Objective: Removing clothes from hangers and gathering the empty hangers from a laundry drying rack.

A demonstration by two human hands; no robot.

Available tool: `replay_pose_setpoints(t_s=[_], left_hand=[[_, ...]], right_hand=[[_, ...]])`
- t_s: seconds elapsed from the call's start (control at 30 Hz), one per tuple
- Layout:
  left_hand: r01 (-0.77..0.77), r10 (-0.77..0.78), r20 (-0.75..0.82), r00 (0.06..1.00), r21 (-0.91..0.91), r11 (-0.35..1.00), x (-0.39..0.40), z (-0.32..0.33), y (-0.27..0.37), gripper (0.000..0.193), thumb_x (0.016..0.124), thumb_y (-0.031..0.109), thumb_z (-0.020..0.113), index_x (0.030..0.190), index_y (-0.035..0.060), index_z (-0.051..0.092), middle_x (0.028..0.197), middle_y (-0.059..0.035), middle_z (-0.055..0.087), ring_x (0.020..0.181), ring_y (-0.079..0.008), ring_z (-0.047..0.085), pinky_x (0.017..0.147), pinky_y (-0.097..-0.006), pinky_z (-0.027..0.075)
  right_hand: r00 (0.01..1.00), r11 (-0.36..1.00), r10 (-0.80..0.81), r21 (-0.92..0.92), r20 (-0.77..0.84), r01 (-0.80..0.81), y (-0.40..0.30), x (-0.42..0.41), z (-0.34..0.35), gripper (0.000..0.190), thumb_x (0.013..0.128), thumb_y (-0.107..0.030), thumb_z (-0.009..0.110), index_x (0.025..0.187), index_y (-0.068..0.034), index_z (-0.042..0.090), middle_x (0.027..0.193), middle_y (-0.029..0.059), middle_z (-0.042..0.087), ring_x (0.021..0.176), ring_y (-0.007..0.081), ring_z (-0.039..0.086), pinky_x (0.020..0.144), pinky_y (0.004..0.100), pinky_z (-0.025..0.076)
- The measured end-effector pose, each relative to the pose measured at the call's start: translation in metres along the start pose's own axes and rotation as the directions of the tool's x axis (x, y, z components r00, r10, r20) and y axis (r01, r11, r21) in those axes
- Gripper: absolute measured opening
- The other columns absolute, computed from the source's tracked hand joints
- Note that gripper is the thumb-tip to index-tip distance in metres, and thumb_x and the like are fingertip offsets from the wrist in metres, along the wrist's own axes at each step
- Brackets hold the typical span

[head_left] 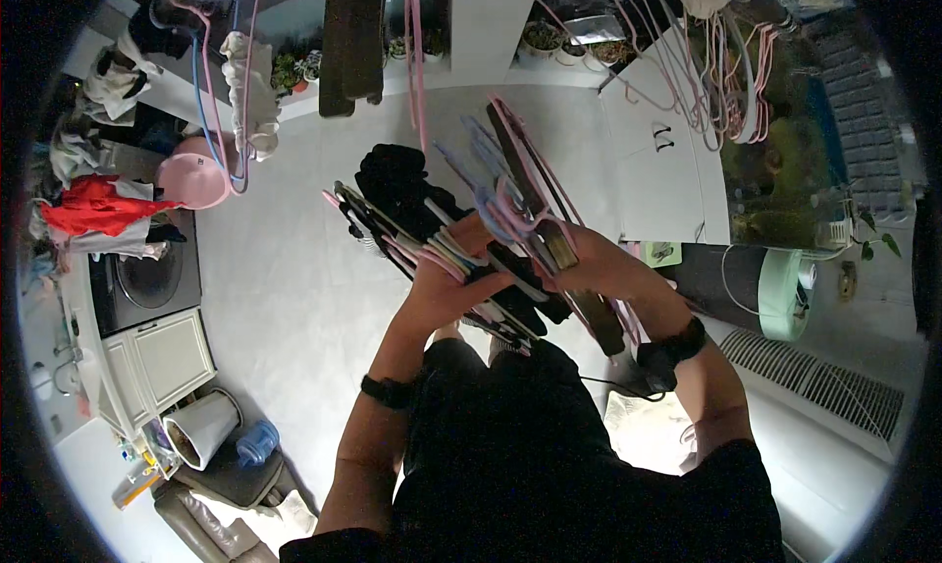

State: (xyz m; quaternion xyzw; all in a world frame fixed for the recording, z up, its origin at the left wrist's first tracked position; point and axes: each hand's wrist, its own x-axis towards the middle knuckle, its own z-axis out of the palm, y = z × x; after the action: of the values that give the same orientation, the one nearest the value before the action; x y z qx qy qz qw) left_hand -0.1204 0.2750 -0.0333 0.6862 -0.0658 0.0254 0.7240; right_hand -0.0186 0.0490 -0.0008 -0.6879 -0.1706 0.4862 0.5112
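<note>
My left hand (441, 287) grips a thick bundle of clothes hangers (401, 243), pink, white and dark, held slantwise before my body. Black cloth (390, 176) lies against the far side of that bundle, and more dark cloth shows between my hands. In my right hand (603, 261) is a second bundle, with blue hangers (471, 176), pink hangers (524, 132) and broad dark brown pieces (596, 320). The two bundles are close together at my fingers; whether they touch is unclear. Several fingertips are hidden behind the hangers.
Overhead at left hang pink and blue hangers (208, 92) with a white cloth (246, 92); many more hangers (725, 84) hang upper right by a fish tank (780, 173). A pink basin (188, 184), red garment (103, 206) and white cabinet (173, 353) stand left. A radiator (817, 382) is right.
</note>
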Motion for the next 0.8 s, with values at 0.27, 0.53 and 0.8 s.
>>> replay_pose_setpoints(t_s=[0.27, 0.53, 0.8], left_hand=[[0.005, 0.003, 0.053, 0.999, -0.139, 0.99, -0.022, 0.01, -0.004, 0.083, 0.079, 0.006, 0.079, 0.149, 0.0023, 0.036, 0.146, -0.0087, 0.047, 0.129, -0.0183, 0.046, 0.109, -0.0341, 0.037], [-0.014, 0.034, 0.183, 0.982, -0.113, 0.993, -0.025, -0.008, -0.015, 0.07, 0.075, 0.013, 0.083, 0.137, 0.0037, 0.053, 0.145, -0.0098, 0.049, 0.136, -0.0247, 0.042, 0.115, -0.0409, 0.03], [0.147, -0.148, 0.015, 0.989, -0.264, 0.953, -0.035, -0.003, -0.02, 0.05, 0.077, 0.006, 0.081, 0.122, 0.0014, 0.061, 0.123, -0.0092, 0.064, 0.114, -0.021, 0.059, 0.1, -0.0365, 0.047]], right_hand=[[0.985, 0.944, -0.124, -0.291, 0.124, 0.156, 0.016, 0.014, 0.014, 0.072, 0.065, -0.017, 0.081, 0.129, -0.002, 0.053, 0.112, 0.0143, 0.067, 0.102, 0.0253, 0.063, 0.094, 0.0381, 0.048], [0.974, 0.916, 0.107, -0.4, 0.201, -0.019, 0.006, 0.028, 0.025, 0.078, 0.058, -0.025, 0.082, 0.127, 0.0, 0.055, 0.115, 0.0174, 0.067, 0.107, 0.0295, 0.063, 0.095, 0.0383, 0.048], [0.965, 0.914, 0.119, -0.406, 0.235, -0.014, -0.009, 0.033, 0.029, 0.065, 0.066, -0.028, 0.081, 0.121, -0.002, 0.06, 0.111, 0.0184, 0.068, 0.099, 0.0289, 0.064, 0.092, 0.0398, 0.049]])
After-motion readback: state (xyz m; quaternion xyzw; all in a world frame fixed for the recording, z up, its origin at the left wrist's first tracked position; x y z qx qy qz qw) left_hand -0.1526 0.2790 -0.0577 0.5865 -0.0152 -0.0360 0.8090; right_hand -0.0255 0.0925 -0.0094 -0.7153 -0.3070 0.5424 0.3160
